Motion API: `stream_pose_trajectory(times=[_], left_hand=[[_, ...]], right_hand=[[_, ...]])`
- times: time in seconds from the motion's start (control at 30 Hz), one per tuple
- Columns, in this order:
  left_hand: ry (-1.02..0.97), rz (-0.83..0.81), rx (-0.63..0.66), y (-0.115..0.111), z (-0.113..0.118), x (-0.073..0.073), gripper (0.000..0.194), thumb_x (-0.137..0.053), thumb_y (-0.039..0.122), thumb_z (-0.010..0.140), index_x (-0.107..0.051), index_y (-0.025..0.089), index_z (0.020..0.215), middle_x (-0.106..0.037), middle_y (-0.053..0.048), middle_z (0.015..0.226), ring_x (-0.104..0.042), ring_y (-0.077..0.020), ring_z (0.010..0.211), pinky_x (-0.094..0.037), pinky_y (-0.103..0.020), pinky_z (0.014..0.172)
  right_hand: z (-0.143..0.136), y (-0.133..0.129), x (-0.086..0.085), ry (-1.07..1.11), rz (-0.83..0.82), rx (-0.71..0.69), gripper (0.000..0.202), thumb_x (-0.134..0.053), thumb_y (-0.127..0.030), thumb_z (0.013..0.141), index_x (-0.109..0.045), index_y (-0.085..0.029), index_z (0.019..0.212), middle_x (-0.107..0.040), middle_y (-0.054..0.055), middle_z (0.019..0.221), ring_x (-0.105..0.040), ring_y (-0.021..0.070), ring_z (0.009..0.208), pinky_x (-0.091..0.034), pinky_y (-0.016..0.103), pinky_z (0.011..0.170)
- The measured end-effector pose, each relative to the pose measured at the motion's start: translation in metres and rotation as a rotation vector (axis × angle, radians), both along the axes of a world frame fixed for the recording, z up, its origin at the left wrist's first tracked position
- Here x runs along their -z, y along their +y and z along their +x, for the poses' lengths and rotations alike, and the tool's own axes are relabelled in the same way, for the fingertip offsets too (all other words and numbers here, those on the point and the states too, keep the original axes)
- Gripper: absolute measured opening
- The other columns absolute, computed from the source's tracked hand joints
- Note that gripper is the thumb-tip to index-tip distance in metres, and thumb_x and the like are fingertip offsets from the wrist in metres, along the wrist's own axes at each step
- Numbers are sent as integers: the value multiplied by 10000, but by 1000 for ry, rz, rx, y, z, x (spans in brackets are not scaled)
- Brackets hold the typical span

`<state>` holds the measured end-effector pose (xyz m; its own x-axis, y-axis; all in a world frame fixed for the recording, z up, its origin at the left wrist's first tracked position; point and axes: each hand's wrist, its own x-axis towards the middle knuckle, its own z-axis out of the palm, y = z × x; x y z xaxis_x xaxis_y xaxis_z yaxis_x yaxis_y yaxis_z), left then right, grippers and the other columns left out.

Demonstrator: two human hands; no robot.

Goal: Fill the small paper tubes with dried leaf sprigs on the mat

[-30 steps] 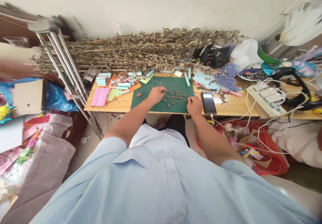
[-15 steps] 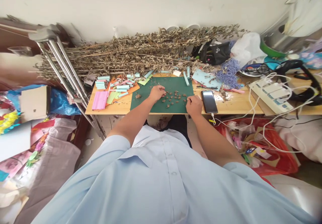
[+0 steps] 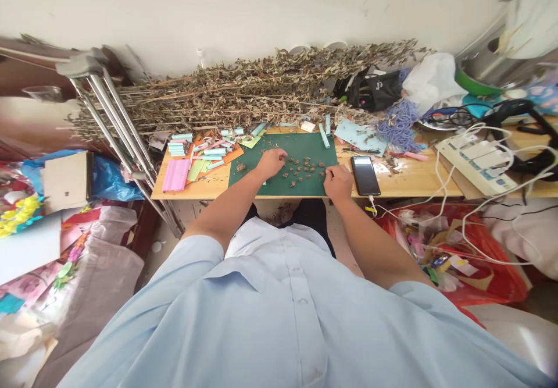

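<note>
Light pressure seemed best for the brittle-looking clumps (image 3: 313,168) between the curled left hand (image 3: 273,163) and right hand (image 3: 338,182), their grasp unclear.

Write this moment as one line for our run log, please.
left hand: curled, over mat, beside clumps | right hand: curled, at mat's right edge, beside phone | clumps: scattered on mat | grip: unclear

One camera sits on the person's head and looks forward and down. The shirt (image 3: 265,306) is close, on the near side of the left hand (image 3: 272,164) and right hand (image 3: 339,184); the wall (image 3: 261,10) is beyond them.
</note>
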<state>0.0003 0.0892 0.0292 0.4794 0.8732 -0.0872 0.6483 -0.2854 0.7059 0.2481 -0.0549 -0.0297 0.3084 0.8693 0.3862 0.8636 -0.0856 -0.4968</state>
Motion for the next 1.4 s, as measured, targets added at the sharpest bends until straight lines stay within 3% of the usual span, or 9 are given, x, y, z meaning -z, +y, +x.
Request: stream_pose_trajectory(times=[0.17,0.3,0.53,0.73,0.93,1.13,1.23,1.4], left_hand=[[237,194,201,-4,11,0,372,-566,40,827,-798,176,1085,-765,-141,1115,-696,-286,1064,-510,-360,997],[368,205,265,-7,15,-3,311,-576,8,781,-788,147,961,-748,-168,1029,-689,-294,1034,-505,-350,958],[285,181,323,-13,11,-9,217,-639,-15,716,-767,131,813,-734,-201,1004,-668,-337,1135,-473,-398,1064],[155,129,238,-5,4,-9,247,-654,68,776,-824,192,905,-784,-130,1016,-704,-297,1104,-495,-354,1062],[66,144,150,-1,-15,-14,384,-597,59,845,-821,193,1127,-784,-105,1186,-708,-292,1148,-510,-364,1078],[-9,207,-28,0,-57,-32,344,-559,127,926,-810,187,1154,-783,-92,1194,-702,-274,1155,-512,-362,1074],[12,230,-182,-3,-82,-38,292,-576,190,943,-817,212,1104,-792,-79,1144,-710,-281,1098,-528,-390,1036],[-31,220,-300,-20,-114,-28,227,-634,219,918,-817,233,1051,-796,-80,1077,-717,-290,1026,-546,-413,982]], right_hand=[[0,0,-1,-2,-8,-1,205,-466,-203,920,-658,-230,852,-694,124,942,-601,292,978,-484,420,907],[-1,0,-3,23,-24,-4,209,-472,-216,926,-672,-224,867,-698,133,958,-597,294,980,-483,420,909],[-2,0,-2,-3,-12,13,213,-471,-208,933,-672,-234,867,-698,117,943,-602,286,985,-484,411,912],[-1,1,-3,22,-4,3,205,-476,-195,919,-670,-230,863,-704,122,955,-607,286,993,-490,412,928],[2,2,2,30,-3,-2,216,-479,-211,924,-691,-222,881,-718,129,979,-614,288,1002,-494,414,930],[4,3,8,25,8,18,251,-498,-280,959,-729,-214,888,-720,118,936,-625,279,962,-509,405,903],[6,4,11,29,43,12,261,-517,-296,951,-753,-206,888,-723,117,914,-630,279,940,-516,404,886],[7,4,15,81,138,28,313,-520,-346,959,-786,-187,996,-736,140,989,-654,282,982,-534,414,905]])
